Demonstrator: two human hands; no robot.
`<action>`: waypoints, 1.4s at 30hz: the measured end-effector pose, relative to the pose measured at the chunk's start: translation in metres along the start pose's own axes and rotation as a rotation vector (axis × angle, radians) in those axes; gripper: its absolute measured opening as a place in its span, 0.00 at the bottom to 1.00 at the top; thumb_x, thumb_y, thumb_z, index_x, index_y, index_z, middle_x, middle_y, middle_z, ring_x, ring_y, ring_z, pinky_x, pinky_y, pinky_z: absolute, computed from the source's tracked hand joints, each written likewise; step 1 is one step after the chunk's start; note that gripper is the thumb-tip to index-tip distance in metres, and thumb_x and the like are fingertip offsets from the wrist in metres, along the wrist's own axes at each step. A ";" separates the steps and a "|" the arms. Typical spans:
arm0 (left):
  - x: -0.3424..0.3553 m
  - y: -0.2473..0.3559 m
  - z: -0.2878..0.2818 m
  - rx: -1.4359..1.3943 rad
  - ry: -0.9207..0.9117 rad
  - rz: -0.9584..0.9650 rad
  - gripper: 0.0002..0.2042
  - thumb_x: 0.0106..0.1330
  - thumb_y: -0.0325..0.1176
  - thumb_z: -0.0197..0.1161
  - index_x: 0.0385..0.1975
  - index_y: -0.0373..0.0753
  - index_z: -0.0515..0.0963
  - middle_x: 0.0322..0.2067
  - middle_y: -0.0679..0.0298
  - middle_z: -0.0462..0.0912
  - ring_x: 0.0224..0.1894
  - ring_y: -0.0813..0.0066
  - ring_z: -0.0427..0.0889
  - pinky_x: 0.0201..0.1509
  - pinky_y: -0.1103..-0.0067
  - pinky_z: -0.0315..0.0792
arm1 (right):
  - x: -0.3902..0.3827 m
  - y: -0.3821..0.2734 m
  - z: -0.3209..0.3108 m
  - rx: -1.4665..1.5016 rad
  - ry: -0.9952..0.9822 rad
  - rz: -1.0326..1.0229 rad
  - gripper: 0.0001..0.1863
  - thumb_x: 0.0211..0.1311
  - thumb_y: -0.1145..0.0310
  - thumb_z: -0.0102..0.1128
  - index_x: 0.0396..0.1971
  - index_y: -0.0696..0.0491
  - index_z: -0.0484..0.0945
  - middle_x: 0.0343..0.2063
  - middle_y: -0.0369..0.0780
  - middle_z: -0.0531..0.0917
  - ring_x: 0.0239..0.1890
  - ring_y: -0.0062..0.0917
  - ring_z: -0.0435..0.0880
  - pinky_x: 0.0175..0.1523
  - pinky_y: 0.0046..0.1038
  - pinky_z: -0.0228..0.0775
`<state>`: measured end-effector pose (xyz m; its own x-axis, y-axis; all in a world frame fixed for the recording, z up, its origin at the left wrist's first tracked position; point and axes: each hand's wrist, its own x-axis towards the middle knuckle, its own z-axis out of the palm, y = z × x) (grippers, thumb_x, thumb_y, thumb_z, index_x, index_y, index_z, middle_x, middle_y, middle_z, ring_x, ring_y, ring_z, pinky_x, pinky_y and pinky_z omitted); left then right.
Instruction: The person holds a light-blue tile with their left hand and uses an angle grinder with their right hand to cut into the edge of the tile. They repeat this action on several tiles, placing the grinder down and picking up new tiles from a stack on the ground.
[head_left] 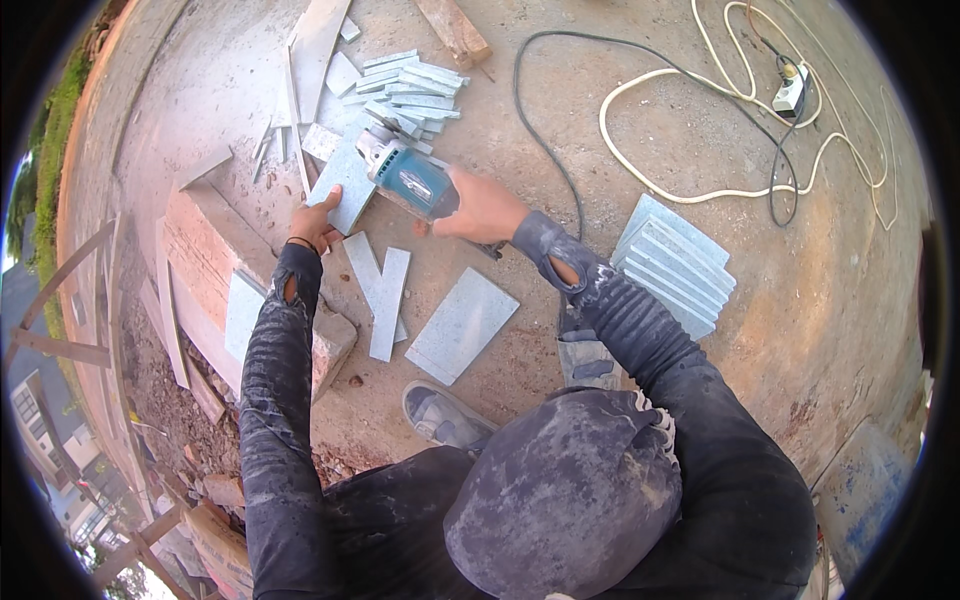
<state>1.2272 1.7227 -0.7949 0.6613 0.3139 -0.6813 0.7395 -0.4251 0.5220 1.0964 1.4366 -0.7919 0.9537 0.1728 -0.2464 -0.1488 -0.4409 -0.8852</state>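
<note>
Here's my right hand (482,207) clamped on the angle grinder (416,182), left hand (318,222) gripping the stone slab (347,192) just left of it: cutting, I'd judge (dusty work!); next calls for steady feed.

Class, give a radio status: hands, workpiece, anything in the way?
Left hand holds pale tile; right hand grips blue grinder. Grinder head at tile, contact unclear. Piled strips close beyond, possibly obstructing.
</note>
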 end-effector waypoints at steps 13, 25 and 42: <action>-0.004 0.002 0.000 -0.029 -0.020 0.002 0.31 0.58 0.43 0.72 0.56 0.31 0.69 0.46 0.54 0.80 0.42 0.59 0.83 0.38 0.66 0.79 | -0.006 -0.008 -0.007 -0.013 -0.031 0.052 0.42 0.43 0.48 0.68 0.49 0.69 0.68 0.37 0.60 0.81 0.40 0.50 0.83 0.46 0.39 0.75; -0.007 0.001 0.006 -0.029 -0.033 0.026 0.31 0.59 0.44 0.72 0.56 0.31 0.69 0.46 0.54 0.80 0.40 0.59 0.83 0.38 0.66 0.79 | 0.009 -0.017 -0.012 0.022 -0.028 0.102 0.41 0.33 0.54 0.72 0.46 0.67 0.71 0.38 0.59 0.81 0.40 0.48 0.83 0.46 0.37 0.75; 0.004 -0.005 0.000 -0.009 -0.056 0.037 0.29 0.59 0.46 0.71 0.54 0.34 0.71 0.42 0.57 0.82 0.34 0.62 0.84 0.31 0.71 0.77 | 0.048 -0.052 -0.012 -0.070 -0.088 0.123 0.35 0.38 0.54 0.66 0.42 0.68 0.73 0.39 0.58 0.81 0.43 0.47 0.83 0.48 0.37 0.75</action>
<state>1.2265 1.7266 -0.8002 0.6806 0.2496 -0.6888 0.7156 -0.4278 0.5521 1.1534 1.4569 -0.7530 0.9022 0.1891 -0.3877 -0.2414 -0.5234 -0.8172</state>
